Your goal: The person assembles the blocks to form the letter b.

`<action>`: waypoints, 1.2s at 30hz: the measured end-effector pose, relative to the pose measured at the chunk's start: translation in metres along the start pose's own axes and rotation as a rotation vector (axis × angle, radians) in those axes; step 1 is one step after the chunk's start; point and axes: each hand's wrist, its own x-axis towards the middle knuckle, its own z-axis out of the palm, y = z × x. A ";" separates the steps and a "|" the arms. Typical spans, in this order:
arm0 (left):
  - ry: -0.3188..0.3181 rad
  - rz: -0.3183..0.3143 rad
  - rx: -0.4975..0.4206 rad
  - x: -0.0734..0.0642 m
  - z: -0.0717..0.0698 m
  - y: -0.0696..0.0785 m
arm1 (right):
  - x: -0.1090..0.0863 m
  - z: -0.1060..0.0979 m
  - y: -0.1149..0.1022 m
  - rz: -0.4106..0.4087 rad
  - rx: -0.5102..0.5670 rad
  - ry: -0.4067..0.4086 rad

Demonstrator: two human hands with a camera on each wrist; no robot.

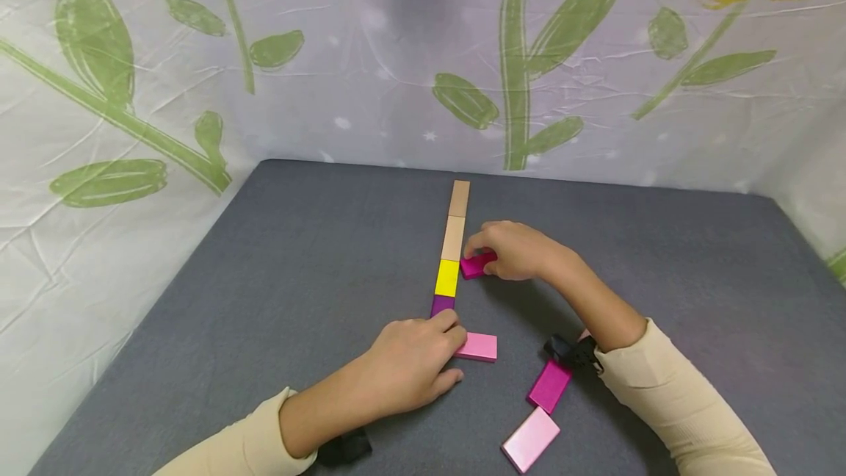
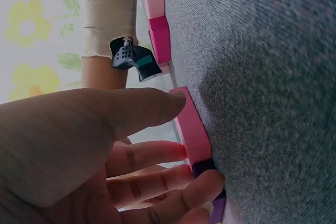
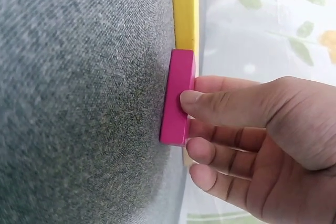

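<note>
My right hand point(image 1: 518, 250) pinches a magenta block point(image 1: 477, 265) between thumb and fingers, close to the right side of a row of blocks. In the right wrist view the thumb lies on the broad face of the held magenta block point(image 3: 177, 98). The row has two beige blocks point(image 1: 458, 199), a yellow block point(image 1: 446, 278) and a purple block point(image 1: 442, 305). A pink block point(image 1: 479, 347) sticks out sideways at the row's near end. My left hand point(image 1: 410, 362) rests its fingers on the purple and pink blocks, partly hiding them; its thumb point(image 1: 449, 379) extends nearer me.
Another magenta block point(image 1: 550, 386) and a pale pink block point(image 1: 531, 439) lie end to end near the right forearm. Part of a further pink piece shows behind the right wrist's black camera point(image 1: 570, 350). A grey table point(image 1: 317, 255) meets a flower-printed cloth point(image 1: 370, 94) at the back.
</note>
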 end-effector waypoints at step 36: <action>0.056 0.031 0.004 -0.002 0.003 0.000 | -0.006 0.004 0.001 0.051 -0.029 0.032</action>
